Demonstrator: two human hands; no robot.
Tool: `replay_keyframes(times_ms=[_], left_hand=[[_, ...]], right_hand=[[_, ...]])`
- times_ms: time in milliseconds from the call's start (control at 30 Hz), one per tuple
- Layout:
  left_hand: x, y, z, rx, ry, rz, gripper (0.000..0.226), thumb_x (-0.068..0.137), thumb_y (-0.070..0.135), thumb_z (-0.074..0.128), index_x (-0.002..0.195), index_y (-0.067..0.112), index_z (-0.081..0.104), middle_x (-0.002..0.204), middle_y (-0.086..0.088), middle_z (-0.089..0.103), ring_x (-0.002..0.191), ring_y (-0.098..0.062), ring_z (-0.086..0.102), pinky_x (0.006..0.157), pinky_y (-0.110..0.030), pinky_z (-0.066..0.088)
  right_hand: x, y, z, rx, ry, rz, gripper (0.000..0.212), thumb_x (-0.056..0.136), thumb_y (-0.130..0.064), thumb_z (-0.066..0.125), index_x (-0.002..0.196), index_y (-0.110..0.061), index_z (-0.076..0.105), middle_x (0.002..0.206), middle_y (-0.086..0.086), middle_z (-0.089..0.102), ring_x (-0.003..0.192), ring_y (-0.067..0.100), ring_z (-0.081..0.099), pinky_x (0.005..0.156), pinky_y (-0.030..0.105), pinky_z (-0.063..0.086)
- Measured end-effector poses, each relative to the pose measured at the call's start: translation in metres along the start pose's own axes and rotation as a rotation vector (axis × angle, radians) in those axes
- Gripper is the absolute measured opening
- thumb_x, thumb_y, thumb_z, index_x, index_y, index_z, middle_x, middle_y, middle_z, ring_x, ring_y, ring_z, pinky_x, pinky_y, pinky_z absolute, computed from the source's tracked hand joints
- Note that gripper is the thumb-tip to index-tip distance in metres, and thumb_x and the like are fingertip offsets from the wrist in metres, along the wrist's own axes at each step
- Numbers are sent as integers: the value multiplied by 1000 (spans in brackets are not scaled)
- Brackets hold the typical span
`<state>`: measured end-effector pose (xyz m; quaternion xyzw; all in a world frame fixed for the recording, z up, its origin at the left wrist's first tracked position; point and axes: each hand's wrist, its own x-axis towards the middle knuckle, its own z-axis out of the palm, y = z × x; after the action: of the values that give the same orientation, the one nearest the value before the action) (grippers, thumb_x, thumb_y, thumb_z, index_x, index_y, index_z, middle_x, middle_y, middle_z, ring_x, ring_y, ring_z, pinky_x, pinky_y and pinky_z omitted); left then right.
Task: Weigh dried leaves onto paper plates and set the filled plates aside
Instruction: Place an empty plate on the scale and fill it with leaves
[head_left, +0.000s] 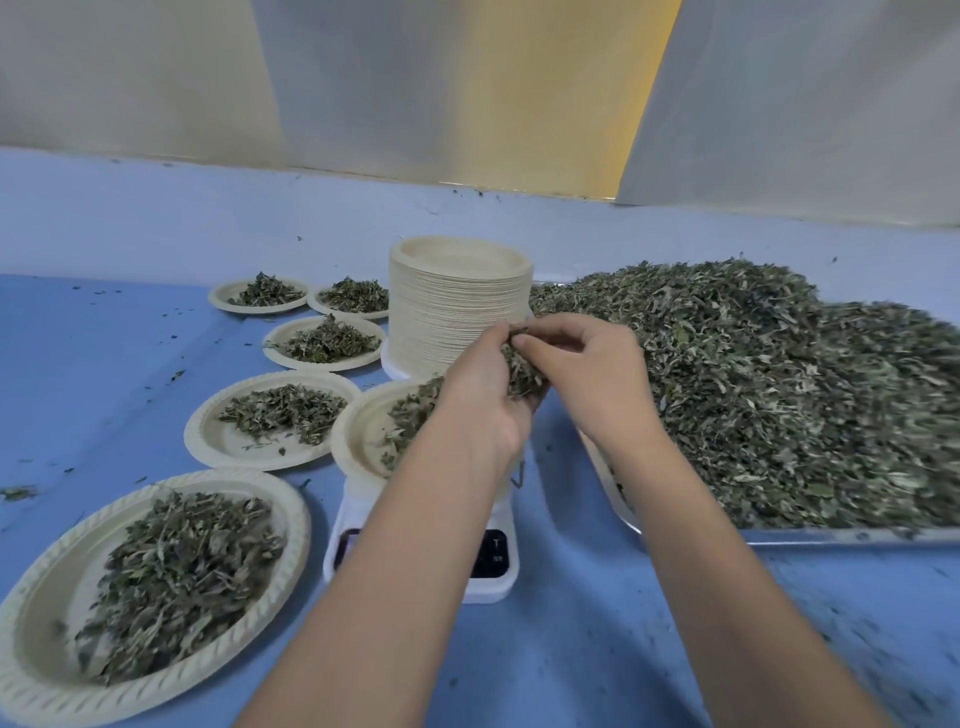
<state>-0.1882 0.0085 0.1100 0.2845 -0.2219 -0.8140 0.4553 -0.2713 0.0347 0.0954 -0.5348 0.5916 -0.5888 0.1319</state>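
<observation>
Five filled plates (41, 613) lie left of the scale (493, 566), fanned clear of it, so presumably weighed and parked. On the scale sits a plate (358, 426) partly loaded with leaves. A forearm hides the display, so the reading is unknown. A stack of empty plates (460, 306) stands just behind the scale, handy for the next round. Above the scale, the left hand (480, 400) cups a clump of leaves (519, 366), grip curled round it as a reserve. The right hand (587, 374) pinches the clump's top, grip closed on bits, likely to add small doses. Right of the scale, a tray (831, 538) holds the leaf pile (779, 389) on the blue surface (571, 649).
</observation>
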Motion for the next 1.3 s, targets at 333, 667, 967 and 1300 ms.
replay_keyframes(times_ms=[333,667,967,1300], left_hand=[[24,-96,36,298,-10,-75,40,99,34,46,132,13,50,122,-11,61,108,-27,60,92,-44,50],[20,-104,32,462,-80,-151,40,96,34,49,131,16,52,136,-3,50,114,-14,47,95,-26,35],[16,-83,22,359,-66,-80,41,100,22,40,137,5,46,149,-10,37,140,-21,28,112,-31,22],[-1,-14,-13,147,-45,150,27,100,13,36,112,0,57,130,-17,56,125,-23,49,105,-28,36]], right_hand=[[-5,45,-63,-278,213,264,24,86,-21,57,63,-25,63,66,-10,61,70,15,54,62,27,38],[-2,67,-84,-480,214,360,19,91,-14,58,102,-13,74,101,1,70,79,10,52,73,18,35],[-3,67,-81,-420,156,415,12,90,-14,62,95,-14,72,82,0,66,74,19,63,68,28,52],[2,34,-46,209,109,396,11,91,-5,60,94,-11,69,92,-2,67,72,6,60,64,13,51]])
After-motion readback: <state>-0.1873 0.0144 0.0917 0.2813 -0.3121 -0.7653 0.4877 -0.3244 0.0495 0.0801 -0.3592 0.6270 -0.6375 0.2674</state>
